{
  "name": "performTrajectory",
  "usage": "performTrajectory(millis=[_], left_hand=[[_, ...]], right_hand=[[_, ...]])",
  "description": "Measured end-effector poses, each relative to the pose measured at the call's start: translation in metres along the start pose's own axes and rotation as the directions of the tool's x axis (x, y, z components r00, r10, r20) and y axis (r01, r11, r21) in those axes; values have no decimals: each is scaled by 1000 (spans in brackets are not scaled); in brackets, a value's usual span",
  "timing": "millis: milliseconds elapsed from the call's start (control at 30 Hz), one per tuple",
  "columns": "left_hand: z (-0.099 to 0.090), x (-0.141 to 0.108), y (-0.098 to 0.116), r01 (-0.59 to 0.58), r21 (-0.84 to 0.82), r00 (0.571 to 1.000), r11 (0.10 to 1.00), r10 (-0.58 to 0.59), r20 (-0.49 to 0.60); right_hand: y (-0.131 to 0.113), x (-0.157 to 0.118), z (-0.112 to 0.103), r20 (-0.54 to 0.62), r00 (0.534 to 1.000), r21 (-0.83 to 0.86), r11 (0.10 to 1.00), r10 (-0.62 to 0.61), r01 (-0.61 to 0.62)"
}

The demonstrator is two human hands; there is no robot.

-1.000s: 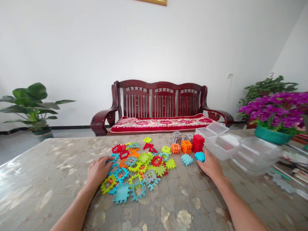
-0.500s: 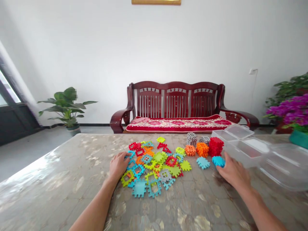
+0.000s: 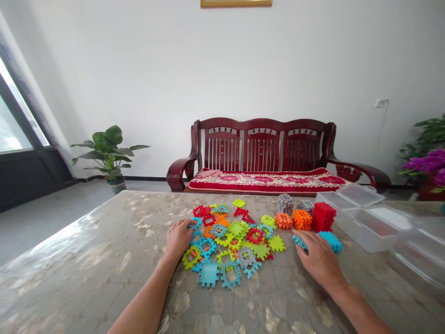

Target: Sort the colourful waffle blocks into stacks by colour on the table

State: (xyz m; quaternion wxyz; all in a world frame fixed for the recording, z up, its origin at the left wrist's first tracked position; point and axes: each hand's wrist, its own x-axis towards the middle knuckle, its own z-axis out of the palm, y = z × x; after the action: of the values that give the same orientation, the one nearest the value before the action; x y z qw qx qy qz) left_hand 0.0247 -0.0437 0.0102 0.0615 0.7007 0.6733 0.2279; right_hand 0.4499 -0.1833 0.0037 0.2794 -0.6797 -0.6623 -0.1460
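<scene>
My left hand (image 3: 179, 237) rests at the left edge of a loose pile of toothed plastic building tiles, its fingers closed at a blue frame tile (image 3: 196, 223). The pile mixes solid squares and window frames, such as a light blue square tile (image 3: 208, 272), a grey window tile (image 3: 246, 256) and a green tile (image 3: 277, 243). To the right, my right hand (image 3: 320, 259) grips a light blue tile (image 3: 299, 241) by its edge, thumb and fingers around it. Just behind that hand sits a bright blue stack of tiles (image 3: 331, 241), partly covered by it.
Behind my right hand stand a red stack (image 3: 324, 216), two orange stacks (image 3: 302, 219) and grey stacks (image 3: 285, 204). A clear plastic box (image 3: 370, 232) with compartments and its lid lie at the right. Across the patterned table (image 3: 104, 260) is a wooden bench (image 3: 260, 148).
My right hand has moved left from the blue stack to the light blue tile and taken hold of it. My left hand stays by the same blue frame tile. The view has turned slightly left.
</scene>
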Motion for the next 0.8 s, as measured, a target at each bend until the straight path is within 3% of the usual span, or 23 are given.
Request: performTrajectory(millis=[300,500,800], left_hand=[[-1,1,0,9,-56,996,998,-14,-83],[1,2,2,-67,-77,997,995,70,31],[-2,2,4,9,-86,999,996,-7,34]], right_hand=[[-29,-10,9,6,982,67,980,-187,186],[-43,-12,3,37,966,146,958,-254,246],[-89,-6,-3,163,898,281,892,-409,355]])
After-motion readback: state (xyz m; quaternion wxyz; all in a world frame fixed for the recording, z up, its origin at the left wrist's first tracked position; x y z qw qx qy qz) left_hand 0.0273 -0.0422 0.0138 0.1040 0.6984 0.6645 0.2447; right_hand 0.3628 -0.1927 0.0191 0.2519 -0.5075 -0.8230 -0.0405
